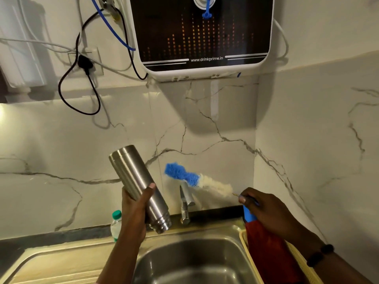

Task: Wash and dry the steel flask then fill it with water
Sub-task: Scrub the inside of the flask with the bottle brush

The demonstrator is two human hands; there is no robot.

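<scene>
Above the sink point(190, 255) our left hand point(133, 210) gripped the steel flask point(139, 187) mouth-down; our right hand point(264, 210) pinched the bottle brush point(196, 180). We judged washing underway; next, rinsing at the tap point(185, 201).

Water purifier point(202, 35), wall-mounted, 12 o'clock. Black plug point(86, 62) in socket, 10 o'clock; black cable point(69, 95) looping below. Green-capped plastic bottle point(115, 224) on counter, 7 o'clock. Yellow basket point(252, 261), 4 o'clock. Marble backsplash point(215, 128).
</scene>
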